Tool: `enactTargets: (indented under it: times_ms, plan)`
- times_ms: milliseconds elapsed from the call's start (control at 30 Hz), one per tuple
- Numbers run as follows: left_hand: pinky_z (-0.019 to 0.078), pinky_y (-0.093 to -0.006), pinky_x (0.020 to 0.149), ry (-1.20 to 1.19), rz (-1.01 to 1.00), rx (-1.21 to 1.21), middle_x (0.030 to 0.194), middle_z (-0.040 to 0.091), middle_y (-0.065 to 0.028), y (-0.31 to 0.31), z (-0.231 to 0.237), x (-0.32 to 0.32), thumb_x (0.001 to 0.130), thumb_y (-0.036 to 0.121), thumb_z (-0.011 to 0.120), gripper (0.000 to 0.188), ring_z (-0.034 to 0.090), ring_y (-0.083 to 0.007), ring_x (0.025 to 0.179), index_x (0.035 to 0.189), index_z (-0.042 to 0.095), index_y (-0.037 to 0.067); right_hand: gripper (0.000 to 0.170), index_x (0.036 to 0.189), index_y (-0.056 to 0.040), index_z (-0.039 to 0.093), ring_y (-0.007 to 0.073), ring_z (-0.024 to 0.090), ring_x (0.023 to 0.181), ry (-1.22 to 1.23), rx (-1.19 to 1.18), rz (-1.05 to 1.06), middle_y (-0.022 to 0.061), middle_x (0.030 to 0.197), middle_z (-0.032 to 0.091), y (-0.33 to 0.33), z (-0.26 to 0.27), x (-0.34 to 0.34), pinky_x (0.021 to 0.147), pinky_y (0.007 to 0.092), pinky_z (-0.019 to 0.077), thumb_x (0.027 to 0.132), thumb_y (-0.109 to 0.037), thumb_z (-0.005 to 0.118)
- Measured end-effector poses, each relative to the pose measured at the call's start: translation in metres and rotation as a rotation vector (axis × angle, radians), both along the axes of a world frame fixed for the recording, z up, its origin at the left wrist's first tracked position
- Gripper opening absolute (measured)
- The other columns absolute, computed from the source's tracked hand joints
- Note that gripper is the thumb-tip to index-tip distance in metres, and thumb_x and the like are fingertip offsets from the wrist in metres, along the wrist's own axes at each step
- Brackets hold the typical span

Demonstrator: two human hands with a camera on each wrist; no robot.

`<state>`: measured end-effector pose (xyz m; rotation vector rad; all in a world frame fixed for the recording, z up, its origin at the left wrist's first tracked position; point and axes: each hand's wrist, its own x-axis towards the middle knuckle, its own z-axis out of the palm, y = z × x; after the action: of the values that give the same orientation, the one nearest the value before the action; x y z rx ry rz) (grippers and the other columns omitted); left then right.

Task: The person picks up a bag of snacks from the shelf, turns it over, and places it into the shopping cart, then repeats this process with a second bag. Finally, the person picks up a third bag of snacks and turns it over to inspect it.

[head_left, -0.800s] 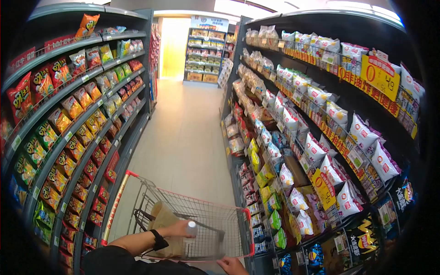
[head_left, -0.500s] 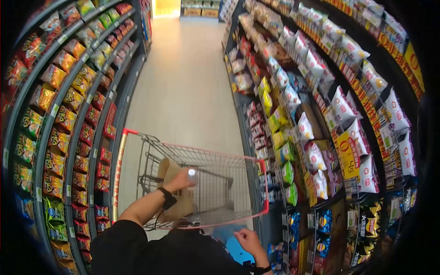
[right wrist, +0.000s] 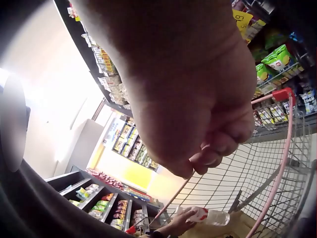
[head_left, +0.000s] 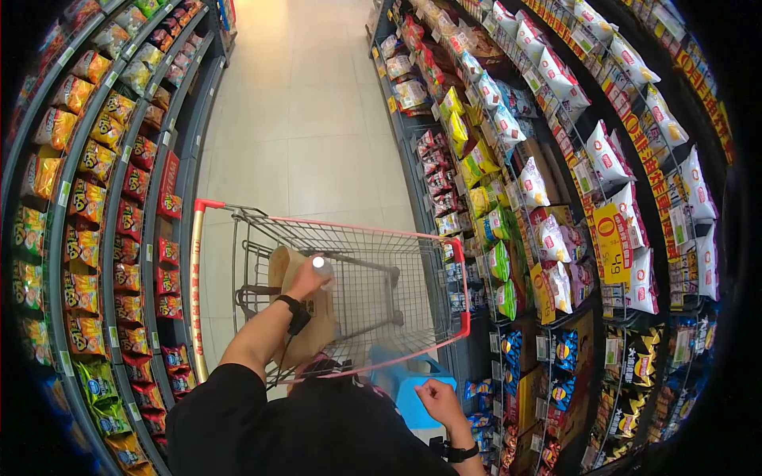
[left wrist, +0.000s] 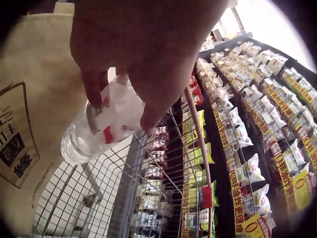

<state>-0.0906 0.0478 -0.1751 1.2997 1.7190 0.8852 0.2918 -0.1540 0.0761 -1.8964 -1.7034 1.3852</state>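
Observation:
In the head view my left hand (head_left: 305, 279) grips a clear plastic bottle (head_left: 326, 278) with a white cap, inside the wire shopping cart (head_left: 349, 225). The left wrist view shows the bottle's transparent end (left wrist: 77, 146) and red-and-white label, the fingers wrapped about its upper part. Right beside it stands a tan bag (left wrist: 39, 64) with dark printed characters. My right hand (head_left: 439, 401) is held near the cart's rim, over a bright blue object (head_left: 414, 389). Its fingers (right wrist: 218, 148) are loosely curled in the right wrist view, holding nothing.
Shelves of orange and red snack bags (head_left: 83, 246) line the left side. On the right, racks hold white snack bags (head_left: 607, 155) and yellow price signs (head_left: 613, 242). Ahead of the cart runs a pale tiled floor (head_left: 305, 151) between the shelves.
The head view has tilted down, bringing the blue object into sight. My right hand has moved away from the cart's near rim, rightward. The left hand keeps hold of the bottle.

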Motion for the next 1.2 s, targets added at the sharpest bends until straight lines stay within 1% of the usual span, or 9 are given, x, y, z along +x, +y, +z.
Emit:
enactTargets:
  times_ms: [233,533,667,767,867,967,1067,1167,1200]
  plan:
    - [0.0482,-0.0368,0.09,-0.134,0.079,0.039,0.116,0.063,-0.0191,0.015,-0.016,-0.008,0.071,0.019,0.078,0.068,0.061,-0.029,0.106,0.132,0.05,0.004,0.03,0.066,-0.0017,0.054,0.0051,0.038,0.054,-0.026,-0.038,0.013,-0.0012,0.054,0.046,0.001,0.014,-0.012,0.047,0.0265,0.0323,0.088,-0.019,0.067]
    - [0.0498,-0.037,0.085,-0.055,-0.037,-0.151,0.105,0.067,-0.0176,0.012,0.031,0.007,0.077,0.039,0.072,0.053,0.064,-0.0287,0.1,0.113,0.062,0.0,0.03,0.067,-0.0008,0.055,0.0049,0.039,0.054,-0.034,-0.056,0.007,-0.0011,0.055,0.047,-0.006,0.013,-0.02,0.047,0.0264,0.033,0.088,-0.018,0.067]
    - [0.051,-0.0393,0.08,-0.024,-0.11,-0.237,0.095,0.069,-0.0181,0.007,0.026,0.021,0.078,0.045,0.069,0.05,0.066,-0.0315,0.092,0.1,0.066,0.0,0.029,0.068,-0.0004,0.055,0.005,0.039,0.054,-0.024,-0.047,-0.004,-0.0006,0.055,0.049,-0.004,0.019,-0.024,0.047,0.0261,0.0335,0.088,-0.018,0.067]
    - [0.0507,-0.0393,0.079,-0.02,-0.067,-0.33,0.092,0.069,-0.0196,0.007,0.021,0.032,0.079,0.046,0.067,0.048,0.066,-0.0328,0.091,0.095,0.067,0.0,0.03,0.068,-0.0003,0.056,0.0049,0.039,0.054,-0.029,-0.06,-0.009,-0.0005,0.055,0.049,-0.01,0.011,-0.019,0.047,0.026,0.0334,0.088,-0.019,0.067]
    - [0.0503,-0.0402,0.076,-0.192,0.039,-0.359,0.088,0.068,-0.0204,0.015,-0.008,0.038,0.081,0.045,0.065,0.046,0.065,-0.0347,0.089,0.091,0.067,0.0,0.028,0.072,0.0014,0.057,0.0113,0.04,0.051,-0.05,-0.069,-0.015,0.0097,0.055,0.05,-0.009,0.017,-0.022,0.048,0.03,0.0358,0.087,-0.02,0.066]
    - [0.0495,-0.0422,0.076,-0.246,0.224,-0.411,0.087,0.068,-0.021,0.022,0.012,0.032,0.081,0.043,0.065,0.044,0.065,-0.0346,0.089,0.089,0.067,0.0,0.028,0.072,0.0015,0.057,0.0114,0.04,0.052,-0.03,-0.089,-0.039,0.0095,0.055,0.05,-0.012,0.014,-0.021,0.048,0.0301,0.0352,0.087,-0.02,0.066]
    - [0.0497,-0.0422,0.076,-0.235,0.447,-0.2,0.095,0.067,-0.0205,0.03,-0.058,0.028,0.081,0.041,0.064,0.046,0.065,-0.0338,0.087,0.1,0.063,-0.001,0.03,0.068,-0.0006,0.056,0.0046,0.039,0.053,-0.03,-0.07,-0.034,-0.0004,0.055,0.049,-0.012,0.017,-0.023,0.047,0.0257,0.033,0.089,-0.02,0.066]
    - [0.0499,-0.0426,0.075,-0.047,0.609,-0.058,0.108,0.063,-0.021,0.029,-0.051,0.044,0.081,0.038,0.064,0.053,0.065,-0.0355,0.086,0.115,0.055,-0.002,0.03,0.068,-0.0006,0.056,0.0045,0.039,0.054,-0.049,-0.081,-0.033,-0.0006,0.055,0.049,-0.011,0.02,-0.027,0.047,0.0257,0.0331,0.089,-0.02,0.066]
    - [0.05,-0.0406,0.074,-0.007,0.462,-0.131,0.112,0.06,-0.0196,0.025,-0.049,0.047,0.083,0.037,0.061,0.053,0.064,-0.0319,0.088,0.118,0.052,-0.002,0.03,0.069,-0.0005,0.056,0.0046,0.039,0.054,-0.044,-0.081,-0.034,-0.0007,0.055,0.048,-0.012,0.018,-0.026,0.047,0.0257,0.0331,0.089,-0.02,0.066]
